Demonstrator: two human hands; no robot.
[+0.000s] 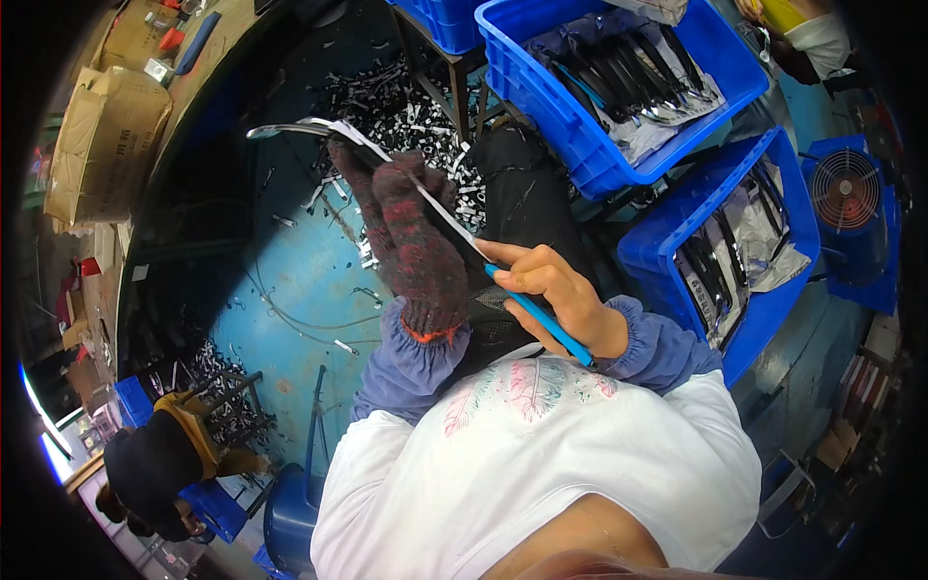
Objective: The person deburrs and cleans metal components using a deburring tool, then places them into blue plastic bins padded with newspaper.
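Observation:
My left hand [416,227], in a dark knitted glove with reddish marks, is closed round a long, thin curved strip [449,215]. The strip has a white edge beside a dark one; its bent far end reaches out beyond the glove to the upper left. The bare fingers of my right hand [561,285] wrap round a slim blue utility knife [551,327], which lies slanted under the palm. Its front end meets the near end of the strip, by my right fingertips. Whether a blade is touching the strip is too small to tell.
Two blue crates [541,135] [778,300] at the right hold long black curved parts and plastic wrapping. Black and white scraps [416,106] litter the floor ahead. A fan [846,188] stands far right, a cardboard box [111,145] far left. A person [155,459] is at lower left.

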